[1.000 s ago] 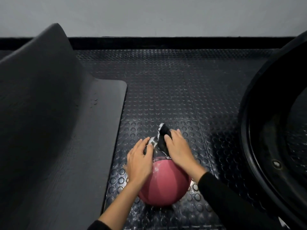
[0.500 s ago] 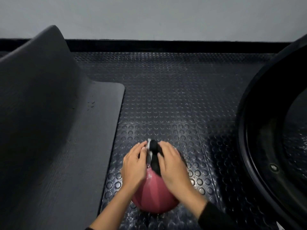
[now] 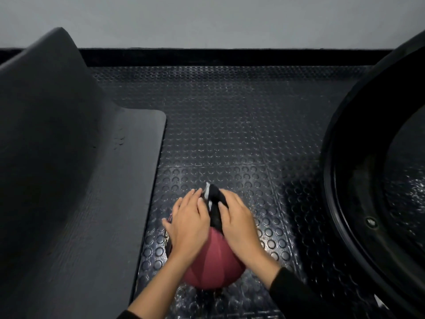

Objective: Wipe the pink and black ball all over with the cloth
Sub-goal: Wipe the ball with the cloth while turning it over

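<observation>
Head, cloth [image 3: 215, 210] in right hand [image 3: 239, 224], atop ball [image 3: 213, 261]

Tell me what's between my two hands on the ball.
The black cloth, bunched atop the ball; left hand and right hand flank it, in the head view.

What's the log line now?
phase: wiping | left hand flat on ball | right hand on cloth against ball | ball on studded floor

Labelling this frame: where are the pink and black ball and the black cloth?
pink and black ball [image 3: 214, 261]: head view, its pink near side.
black cloth [image 3: 215, 203]: head view, its upper bunched fold.
</observation>
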The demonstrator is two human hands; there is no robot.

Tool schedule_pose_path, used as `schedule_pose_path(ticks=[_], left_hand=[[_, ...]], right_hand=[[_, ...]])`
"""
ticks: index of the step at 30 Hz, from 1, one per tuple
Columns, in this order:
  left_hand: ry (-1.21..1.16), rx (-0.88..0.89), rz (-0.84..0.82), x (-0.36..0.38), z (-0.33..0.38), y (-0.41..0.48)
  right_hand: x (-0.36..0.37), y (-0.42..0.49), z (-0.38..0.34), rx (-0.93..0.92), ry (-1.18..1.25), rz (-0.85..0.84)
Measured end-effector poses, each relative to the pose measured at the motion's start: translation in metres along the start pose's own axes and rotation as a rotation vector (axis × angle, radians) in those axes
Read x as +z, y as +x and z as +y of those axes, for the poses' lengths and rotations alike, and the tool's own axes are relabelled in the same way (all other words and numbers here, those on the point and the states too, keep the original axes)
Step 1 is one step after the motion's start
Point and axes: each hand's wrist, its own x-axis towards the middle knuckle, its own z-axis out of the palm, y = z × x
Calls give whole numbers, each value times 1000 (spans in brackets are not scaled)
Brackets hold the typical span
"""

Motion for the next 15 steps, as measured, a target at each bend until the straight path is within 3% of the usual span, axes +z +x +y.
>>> schedule_pose_path(ticks=[5,10,15], left_hand=[[4,49,-39,-11,-6,12],[-42,16,2,-9,4,7],[-69,8,-18,-12,-4,14]], right_hand=[[-3,-35,-2,-81,7,-69],[-1,39,10,216,-53,-92],[-3,-22,-9,-89,9,-54]])
